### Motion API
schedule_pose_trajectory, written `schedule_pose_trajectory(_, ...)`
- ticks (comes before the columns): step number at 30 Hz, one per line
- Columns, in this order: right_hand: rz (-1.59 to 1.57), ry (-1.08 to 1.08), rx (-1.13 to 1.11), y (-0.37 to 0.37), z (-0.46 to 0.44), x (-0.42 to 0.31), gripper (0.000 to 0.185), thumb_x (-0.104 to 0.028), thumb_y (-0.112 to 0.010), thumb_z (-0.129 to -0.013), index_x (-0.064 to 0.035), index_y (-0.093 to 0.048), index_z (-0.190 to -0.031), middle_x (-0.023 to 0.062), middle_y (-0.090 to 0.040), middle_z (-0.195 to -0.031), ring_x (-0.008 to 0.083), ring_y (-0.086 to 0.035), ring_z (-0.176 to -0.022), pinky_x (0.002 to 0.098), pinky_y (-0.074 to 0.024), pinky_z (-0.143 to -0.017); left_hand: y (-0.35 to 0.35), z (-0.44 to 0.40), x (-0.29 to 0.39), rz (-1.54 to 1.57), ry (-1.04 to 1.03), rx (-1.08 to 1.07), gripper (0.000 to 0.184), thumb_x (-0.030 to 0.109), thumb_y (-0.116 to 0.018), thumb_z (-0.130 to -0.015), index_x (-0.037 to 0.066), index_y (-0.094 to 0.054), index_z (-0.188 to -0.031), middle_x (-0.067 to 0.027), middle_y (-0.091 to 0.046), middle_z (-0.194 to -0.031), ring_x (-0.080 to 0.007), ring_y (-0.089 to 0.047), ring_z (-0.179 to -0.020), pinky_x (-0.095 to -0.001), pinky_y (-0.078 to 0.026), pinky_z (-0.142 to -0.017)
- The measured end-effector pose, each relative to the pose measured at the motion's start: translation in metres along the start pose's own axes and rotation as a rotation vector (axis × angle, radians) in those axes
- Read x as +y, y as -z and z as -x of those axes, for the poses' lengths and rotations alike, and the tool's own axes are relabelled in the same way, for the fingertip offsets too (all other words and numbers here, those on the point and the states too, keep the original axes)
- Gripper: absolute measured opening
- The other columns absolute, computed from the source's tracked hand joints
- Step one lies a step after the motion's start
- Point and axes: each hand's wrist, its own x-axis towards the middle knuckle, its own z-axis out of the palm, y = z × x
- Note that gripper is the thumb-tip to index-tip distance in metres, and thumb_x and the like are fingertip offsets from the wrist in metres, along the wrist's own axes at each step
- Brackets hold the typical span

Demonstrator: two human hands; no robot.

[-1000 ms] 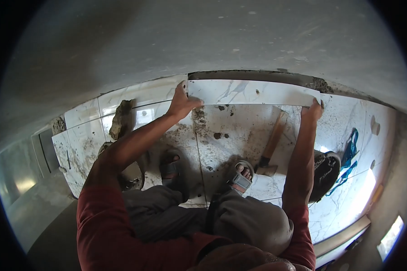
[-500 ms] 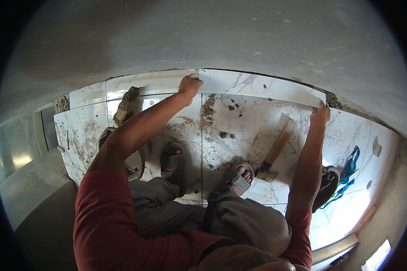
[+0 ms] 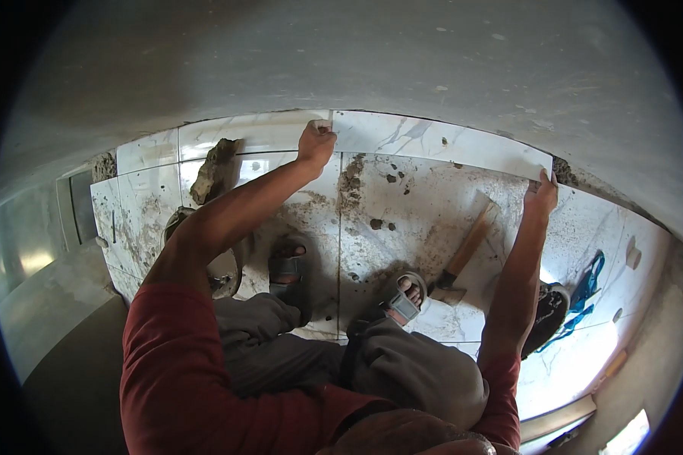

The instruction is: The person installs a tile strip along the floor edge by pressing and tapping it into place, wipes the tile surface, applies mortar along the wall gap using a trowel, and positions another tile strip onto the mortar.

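Observation:
A narrow white marbled tile strip (image 3: pixel 440 142) stands along the base of the grey wall, over the dirty floor tiles (image 3: pixel 410 220). My right hand (image 3: pixel 540 192) grips its right end, fingers curled over the corner. At the strip's left end, my left hand (image 3: pixel 316 144) is closed, knuckles by the joint with the neighbouring tile strip (image 3: pixel 254 133). Whatever its curled fingers hold, if anything, is hidden. Between my arms a wooden-handled tool (image 3: pixel 470 246) with a metal head lies on the floor, near my sandalled right foot (image 3: pixel 408 292).
A rough chunk (image 3: pixel 215 171) of stone or mortar lies left of my left forearm. Round pans (image 3: pixel 548 315) stand beside each arm, partly hidden. A blue strap or cloth (image 3: pixel 587 284) lies at the right. Dirt crumbs dot the tiles, and a rough gap (image 3: pixel 565 171) shows right of the strip.
My left hand has drawn slightly left and down, off the strip's upper left corner to the joint. My right hand still holds the right end, and the view has shifted a little.

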Motion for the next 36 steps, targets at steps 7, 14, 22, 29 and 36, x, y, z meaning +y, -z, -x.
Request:
schedule_pose_trajectory(7, -0.056, 0.02, 0.007, -0.001, 0.001, 0.004, 0.045, 0.006, -0.057, -0.081, 0.0028, -0.044, -0.124, 0.0174, -0.055, -0.112, 0.0288, -0.056, -0.103, 0.0392, -0.0488, -0.087, -0.001, 0.037, 0.016, -0.268, -0.141, 0.039, 0.027, 0.003, -0.056, -0.079, 0.003, -0.048, -0.105, -0.0061, -0.055, -0.094, -0.0149, -0.053, -0.088, -0.0266, -0.043, -0.076)
schedule_pose_trajectory(14, -0.042, 0.037, 0.028, -0.001, 0.001, 0.006, 0.047, 0.005, -0.058, -0.081, 0.0022, -0.043, -0.125, 0.017, -0.055, -0.112, 0.0285, -0.056, -0.103, 0.0389, -0.048, -0.087, -0.006, 0.036, -0.011, -0.083, -0.382, 0.001, 0.035, 0.01, -0.055, -0.078, 0.001, -0.047, -0.111, -0.0137, -0.06, -0.099, -0.021, -0.058, -0.082, -0.0309, -0.047, -0.076)
schedule_pose_trajectory(22, 0.102, 0.035, 0.058, 0.006, -0.014, 0.001, 0.043, 0.006, -0.063, -0.076, 0.0006, -0.05, -0.117, 0.0151, -0.058, -0.107, 0.0266, -0.057, -0.102, 0.0373, -0.048, -0.088, -0.003, 0.038, 0.003, -0.153, -0.183, -0.125, 0.032, 0.005, -0.058, -0.08, 0.003, -0.045, -0.11, -0.0071, -0.053, -0.105, -0.0131, -0.05, -0.095, -0.0258, -0.042, -0.081)
schedule_pose_trajectory(29, 0.378, 0.103, 0.113, 0.018, -0.023, -0.004, 0.029, -0.008, -0.068, -0.077, 0.0, -0.062, -0.104, 0.0077, -0.063, -0.1, 0.018, -0.058, -0.096, 0.0297, -0.0436, -0.081, -0.013, 0.041, 0.014, -0.198, -0.304, -0.018, 0.033, 0.014, -0.055, -0.079, 0.001, -0.048, -0.109, -0.0166, -0.061, -0.095, -0.027, -0.061, -0.082, -0.0328, -0.047, -0.076)
schedule_pose_trajectory(36, 0.6, 0.217, -0.033, 0.029, -0.04, 0.003, 0.039, -0.013, -0.067, -0.077, 0.0014, -0.06, -0.113, 0.008, -0.063, -0.104, 0.0157, -0.055, -0.091, 0.0253, -0.0408, -0.079, -0.007, 0.05, 0.029, -0.4, -0.249, -0.164, 0.041, 0.013, -0.053, -0.08, 0.0, -0.042, -0.117, -0.0222, -0.053, -0.116, -0.0333, -0.054, -0.104, -0.0374, -0.043, -0.089)
